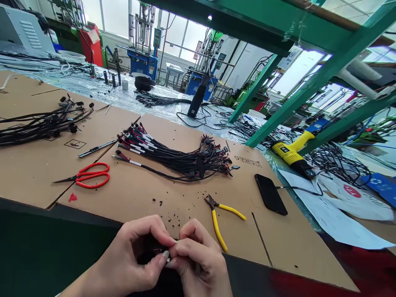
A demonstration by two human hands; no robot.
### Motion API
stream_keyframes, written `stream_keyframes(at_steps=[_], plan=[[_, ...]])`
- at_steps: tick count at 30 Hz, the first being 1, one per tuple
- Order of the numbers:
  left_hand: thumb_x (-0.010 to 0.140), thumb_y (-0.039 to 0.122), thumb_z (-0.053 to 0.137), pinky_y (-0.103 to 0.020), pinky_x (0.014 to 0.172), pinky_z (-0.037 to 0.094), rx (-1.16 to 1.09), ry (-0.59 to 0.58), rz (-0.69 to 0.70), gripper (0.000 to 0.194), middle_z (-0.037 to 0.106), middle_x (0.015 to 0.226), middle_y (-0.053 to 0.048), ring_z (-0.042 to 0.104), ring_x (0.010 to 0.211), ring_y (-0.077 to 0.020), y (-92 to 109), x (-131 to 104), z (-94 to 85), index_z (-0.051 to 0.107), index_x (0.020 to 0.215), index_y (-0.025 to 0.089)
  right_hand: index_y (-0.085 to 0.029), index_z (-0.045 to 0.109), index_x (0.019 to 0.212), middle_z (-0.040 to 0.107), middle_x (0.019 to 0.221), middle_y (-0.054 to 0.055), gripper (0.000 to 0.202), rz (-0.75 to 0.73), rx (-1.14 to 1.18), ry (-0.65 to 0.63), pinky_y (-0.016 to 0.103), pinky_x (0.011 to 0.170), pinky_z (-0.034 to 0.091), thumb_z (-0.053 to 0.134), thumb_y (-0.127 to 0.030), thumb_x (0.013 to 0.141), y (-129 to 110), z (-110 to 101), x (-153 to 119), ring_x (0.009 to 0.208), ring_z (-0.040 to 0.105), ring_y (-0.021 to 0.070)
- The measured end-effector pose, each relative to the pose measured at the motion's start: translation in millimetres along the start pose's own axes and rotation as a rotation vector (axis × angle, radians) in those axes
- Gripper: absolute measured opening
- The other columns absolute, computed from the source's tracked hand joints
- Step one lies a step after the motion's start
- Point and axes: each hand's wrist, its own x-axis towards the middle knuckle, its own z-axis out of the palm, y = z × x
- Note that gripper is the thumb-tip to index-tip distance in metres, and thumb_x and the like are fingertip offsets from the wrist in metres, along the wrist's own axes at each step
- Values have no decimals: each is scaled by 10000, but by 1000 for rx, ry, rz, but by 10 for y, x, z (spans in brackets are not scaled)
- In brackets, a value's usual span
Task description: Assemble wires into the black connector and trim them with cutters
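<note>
- I have my left hand [137, 256] and right hand [204, 262] pinching a small part [168, 260] between their fingertips, mostly hidden, at the cardboard [297, 247]'s near edge.
- Just beyond, right: yellow pliers [218, 229], handles spread.
- Left: red scissors [81, 177].
- Farther right: black phone [270, 194].
- Farther still: bundled black cables [176, 161].

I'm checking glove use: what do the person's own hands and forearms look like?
Each grip is an ungloved hand: left hand and right hand, no rings on visible fingers. No watch shows on the left wrist; a pale sliver beside it may be a cuff. The right forearm is unseen.
</note>
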Motion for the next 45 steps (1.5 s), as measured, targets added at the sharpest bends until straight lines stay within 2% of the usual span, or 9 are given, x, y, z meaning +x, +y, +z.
stream_keyframes(at_steps=[4, 12, 16, 18, 22, 27, 33, 39, 45], plan=[[593, 70, 629, -90, 505, 467, -86, 54, 66, 70, 569, 601, 14, 558, 537, -47, 6, -4, 60, 613, 626, 130, -171, 553, 640, 334, 684, -18, 194, -107, -97, 128, 174, 432, 274, 497, -79, 801, 44, 88, -47, 531, 345, 56], [619, 47, 656, -95, 514, 497, -122, 103, 112, 88, 570, 597, 16, 586, 534, -52, 9, -4, 89, 611, 598, 119, -179, 541, 720, 336, 660, -14, 187, -220, -196, 132, 190, 413, 268, 470, -20, 789, 21, 42, -6, 514, 339, 63], [741, 183, 634, -86, 572, 499, -14, 98, 32, 51, 629, 675, -12, 601, 614, -59, -31, 8, 17, 651, 714, 144, -188, 609, 717, 403, 692, -2, 121, -74, -135, 69, 189, 440, 327, 559, -111, 796, 47, -22, 17, 541, 414, 70], [795, 244, 595, -103, 654, 516, 64, 114, 59, 100, 654, 767, -22, 626, 727, -78, -66, 3, -16, 657, 764, 173, -202, 635, 740, 434, 706, -1, 97, -10, -137, 73, 187, 451, 353, 590, -132, 792, 51, -32, 26, 547, 444, 71], [770, 289, 650, -127, 779, 502, 199, 187, 173, 98, 640, 901, -25, 613, 908, -101, -110, -22, -42, 648, 731, 199, -211, 622, 837, 435, 754, 8, 144, -88, -248, 152, 183, 457, 351, 559, -86, 801, 50, 0, 7, 570, 446, 68], [768, 326, 641, -132, 779, 488, 296, 255, 114, 160, 622, 930, -35, 602, 921, -105, -74, -42, -37, 652, 675, 196, -198, 603, 893, 420, 763, 20, 181, -169, -354, 172, 187, 472, 364, 544, -51, 804, 30, 36, -17, 612, 441, 84], [813, 341, 586, -133, 896, 427, 319, 262, 123, 164, 558, 1035, -18, 522, 1025, -95, -184, -63, -63, 602, 712, 213, -159, 661, 839, 493, 750, 34, 127, -49, -243, 47, 180, 497, 437, 555, -96, 809, -57, -45, 68, 579, 518, 74], [847, 351, 526, -139, 904, 392, 319, 229, 139, 187, 513, 1015, -37, 434, 1141, -121, -236, -39, -49, 561, 736, 205, -133, 698, 788, 511, 711, 54, 170, 188, -115, -105, 175, 435, 398, 546, -202, 817, -77, -62, 122, 553, 505, 87], [873, 318, 487, -118, 899, 377, 324, 212, 193, 154, 495, 995, -25, 411, 1124, -102, -252, -28, -28, 531, 764, 218, -132, 694, 770, 489, 678, 33, 180, 254, 45, -78, 171, 420, 346, 557, -241, 812, -32, 2, 80, 510, 445, 66]])
